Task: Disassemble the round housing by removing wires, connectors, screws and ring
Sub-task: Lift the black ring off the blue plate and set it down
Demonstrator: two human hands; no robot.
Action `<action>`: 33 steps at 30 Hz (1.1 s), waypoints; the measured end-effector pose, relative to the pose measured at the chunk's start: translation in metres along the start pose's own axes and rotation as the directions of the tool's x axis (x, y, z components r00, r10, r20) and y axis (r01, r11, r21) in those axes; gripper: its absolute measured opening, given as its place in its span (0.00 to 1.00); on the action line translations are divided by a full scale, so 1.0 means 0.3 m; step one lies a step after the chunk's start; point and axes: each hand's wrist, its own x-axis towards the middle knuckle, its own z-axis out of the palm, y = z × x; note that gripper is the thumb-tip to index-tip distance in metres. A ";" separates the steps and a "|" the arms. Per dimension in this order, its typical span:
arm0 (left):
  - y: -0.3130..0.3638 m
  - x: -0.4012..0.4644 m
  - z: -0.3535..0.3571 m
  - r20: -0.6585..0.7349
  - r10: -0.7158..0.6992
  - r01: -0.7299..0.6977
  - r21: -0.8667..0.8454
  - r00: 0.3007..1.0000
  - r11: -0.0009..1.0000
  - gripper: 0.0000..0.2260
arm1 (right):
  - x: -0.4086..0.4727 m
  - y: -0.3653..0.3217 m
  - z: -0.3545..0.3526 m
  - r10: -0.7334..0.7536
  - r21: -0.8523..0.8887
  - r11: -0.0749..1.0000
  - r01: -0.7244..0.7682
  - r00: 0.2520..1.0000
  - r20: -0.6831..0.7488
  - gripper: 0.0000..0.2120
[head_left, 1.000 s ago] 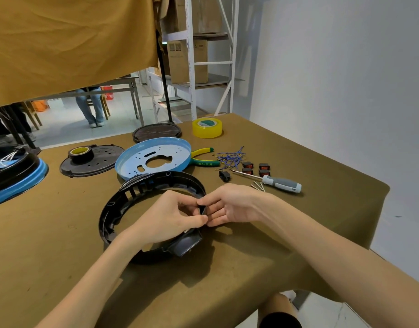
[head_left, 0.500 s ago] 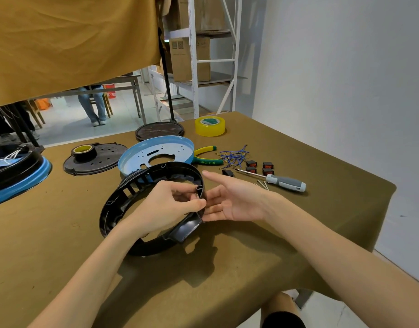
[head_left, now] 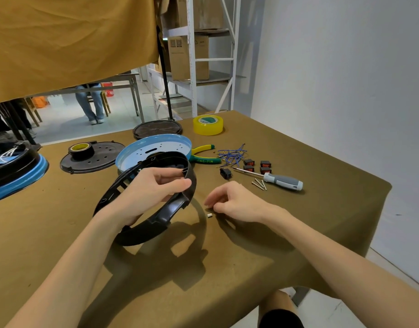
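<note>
My left hand (head_left: 154,188) grips the black ring housing (head_left: 161,216) by its right rim and holds it tilted up off the brown table. My right hand (head_left: 239,202) hovers low over the table to the ring's right, fingers loosely curled. Its fingertips are just above a small pale metal piece (head_left: 209,215) that lies on the cloth. Further back lie blue wires (head_left: 232,155), black-and-orange switches (head_left: 258,165), a black connector (head_left: 225,173), loose screws (head_left: 259,184) and a grey-handled screwdriver (head_left: 282,181).
Behind the ring sit a blue round plate (head_left: 156,147), green-yellow pliers (head_left: 203,159), a yellow tape roll (head_left: 208,125), and a black perforated disc (head_left: 94,157) with a tape roll (head_left: 81,149) on it. Another black-and-blue housing (head_left: 14,171) stands far left. The table's edge drops off at right.
My right hand left the ring's rim and dropped to the table on the right, where a small metal piece now lies. My left hand tilted the ring higher.
</note>
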 end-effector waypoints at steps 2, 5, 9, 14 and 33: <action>-0.003 -0.001 -0.004 0.009 0.003 -0.003 0.003 1.000 1.000 0.22 | -0.009 -0.006 0.003 -0.027 -0.011 1.000 0.028 0.999 0.035 0.11; -0.012 -0.001 0.007 0.021 0.023 -0.024 0.030 1.000 0.999 0.23 | -0.017 -0.007 0.031 -0.099 -0.137 0.986 0.095 0.995 -0.017 0.07; -0.020 -0.008 0.015 0.024 0.028 -0.030 0.052 0.999 0.998 0.26 | -0.005 0.021 0.040 -0.154 -0.292 0.949 0.118 0.983 -0.102 0.06; -0.031 -0.023 0.057 0.055 0.046 -0.051 0.084 0.997 0.995 0.25 | 0.016 0.089 -0.008 -0.117 -0.402 0.915 -0.019 0.944 -0.309 0.07; -0.020 -0.041 0.210 -0.038 0.416 -0.373 0.374 0.909 0.849 0.11 | 0.015 -0.007 -0.021 0.148 0.784 0.594 -0.181 0.982 0.115 0.19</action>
